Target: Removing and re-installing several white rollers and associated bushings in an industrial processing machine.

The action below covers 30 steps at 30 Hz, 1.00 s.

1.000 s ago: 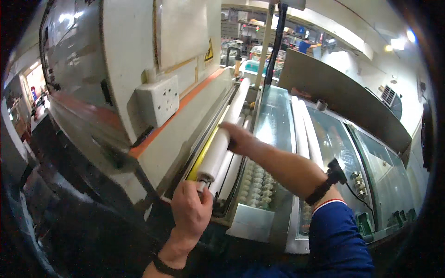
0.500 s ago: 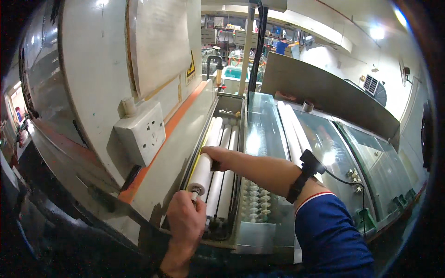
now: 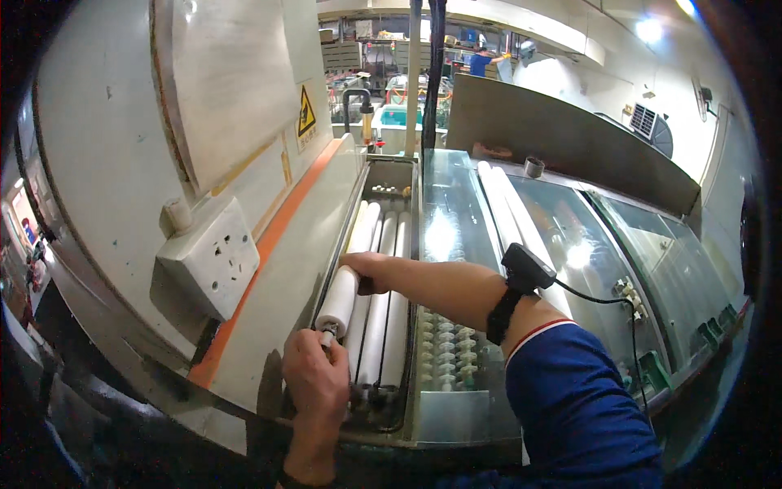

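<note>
A long white roller (image 3: 337, 300) lies tilted over the left side of a narrow trough (image 3: 416, 269), its near end raised. My left hand (image 3: 316, 371) is closed on the thin shaft at that near end. Farther along, my right hand (image 3: 366, 271) wraps around the roller from the right side; its fingertips are partly hidden. Beneath and beside it, several more white rollers (image 3: 399, 310) lie lengthwise in the trough. A black device (image 3: 528, 269) with a cable is strapped to my right forearm.
A white socket box (image 3: 210, 257) juts from the panel on the left, above an orange strip (image 3: 269, 240). Right of the trough are clear covers (image 3: 450, 179) over rows of small wheels (image 3: 446, 350), and two white rollers (image 3: 515, 213). A person (image 3: 481, 63) stands far back.
Both hands still hold the roller, with little movement of it against the trough. The whole view has shifted slightly, so the panel and socket box appear farther left.
</note>
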Available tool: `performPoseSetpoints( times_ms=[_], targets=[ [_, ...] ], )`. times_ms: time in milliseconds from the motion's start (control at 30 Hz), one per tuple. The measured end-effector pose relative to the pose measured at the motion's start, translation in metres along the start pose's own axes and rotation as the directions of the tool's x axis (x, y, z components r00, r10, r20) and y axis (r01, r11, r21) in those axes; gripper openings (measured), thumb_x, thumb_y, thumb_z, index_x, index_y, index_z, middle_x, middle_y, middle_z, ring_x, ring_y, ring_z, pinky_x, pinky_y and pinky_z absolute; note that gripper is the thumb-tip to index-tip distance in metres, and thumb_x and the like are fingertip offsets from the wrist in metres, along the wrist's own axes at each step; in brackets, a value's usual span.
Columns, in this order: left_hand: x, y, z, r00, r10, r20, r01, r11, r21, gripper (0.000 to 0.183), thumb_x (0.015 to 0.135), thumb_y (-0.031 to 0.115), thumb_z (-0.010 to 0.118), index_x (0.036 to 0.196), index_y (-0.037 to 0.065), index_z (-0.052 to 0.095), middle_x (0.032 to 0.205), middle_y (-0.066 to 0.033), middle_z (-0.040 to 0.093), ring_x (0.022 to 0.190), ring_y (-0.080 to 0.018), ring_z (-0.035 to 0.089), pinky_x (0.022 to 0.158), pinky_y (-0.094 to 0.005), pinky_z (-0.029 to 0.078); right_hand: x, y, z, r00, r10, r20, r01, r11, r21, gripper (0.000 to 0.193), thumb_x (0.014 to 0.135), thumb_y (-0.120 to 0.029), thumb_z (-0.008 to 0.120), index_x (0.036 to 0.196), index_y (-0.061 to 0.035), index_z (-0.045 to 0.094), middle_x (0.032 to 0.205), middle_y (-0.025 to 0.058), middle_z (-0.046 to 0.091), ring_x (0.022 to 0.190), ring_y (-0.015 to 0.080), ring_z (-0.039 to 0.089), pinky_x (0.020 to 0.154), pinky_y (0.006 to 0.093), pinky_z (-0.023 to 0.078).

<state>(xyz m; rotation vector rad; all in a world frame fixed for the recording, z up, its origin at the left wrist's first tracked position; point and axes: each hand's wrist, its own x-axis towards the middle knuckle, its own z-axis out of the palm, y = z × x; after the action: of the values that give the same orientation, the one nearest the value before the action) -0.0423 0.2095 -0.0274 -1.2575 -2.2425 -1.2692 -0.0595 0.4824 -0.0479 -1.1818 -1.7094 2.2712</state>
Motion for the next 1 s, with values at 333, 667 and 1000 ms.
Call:
performPoseSetpoints(
  times_ms=[333, 667, 1000],
  targets=[
    [0.001, 0.0, 0.004, 0.999, -0.005, 0.046, 0.003, 1.0, 0.026, 0.021, 0.082, 0.009, 0.067, 0.093, 0.002, 0.051, 0.084, -0.0196, 0.056, 0.081, -0.0411, 0.058, 0.07, -0.0521, 0.046, -0.002, 0.002, 0.0, 0.996, -0.018, -0.084, 0.017, 1.0, -0.017, 0.014, 0.082, -0.024, 0.069, 0.092, -0.0145, 0.065, 0.081, 0.0017, 0.067, 0.066, 0.0153, 0.068, 0.06, 0.0312, 0.058],
    [-0.005, -0.006, 0.003, 0.998, 0.052, 0.025, -0.054, 0.997, 0.054, 0.021, 0.082, 0.008, 0.067, 0.094, 0.001, 0.052, 0.086, -0.0199, 0.055, 0.081, -0.0418, 0.058, 0.069, -0.0516, 0.046, 0.001, 0.006, 0.002, 0.993, -0.041, -0.108, 0.042, 0.999, 0.004, 0.018, 0.082, -0.024, 0.069, 0.095, -0.0117, 0.065, 0.085, 0.0051, 0.067, 0.068, 0.0174, 0.069, 0.059, 0.0343, 0.058],
    [-0.012, -0.009, 0.002, 0.99, 0.071, 0.119, -0.079, 0.995, 0.066, 0.022, 0.083, 0.008, 0.067, 0.096, 0.0, 0.052, 0.088, -0.0194, 0.055, 0.084, -0.0407, 0.058, 0.072, -0.0517, 0.046, 0.019, 0.013, -0.005, 0.987, -0.024, -0.159, 0.017, 0.999, -0.041, 0.022, 0.084, -0.024, 0.069, 0.1, -0.0087, 0.065, 0.087, 0.0058, 0.068, 0.068, 0.0187, 0.069, 0.055, 0.0326, 0.058]
  ],
)
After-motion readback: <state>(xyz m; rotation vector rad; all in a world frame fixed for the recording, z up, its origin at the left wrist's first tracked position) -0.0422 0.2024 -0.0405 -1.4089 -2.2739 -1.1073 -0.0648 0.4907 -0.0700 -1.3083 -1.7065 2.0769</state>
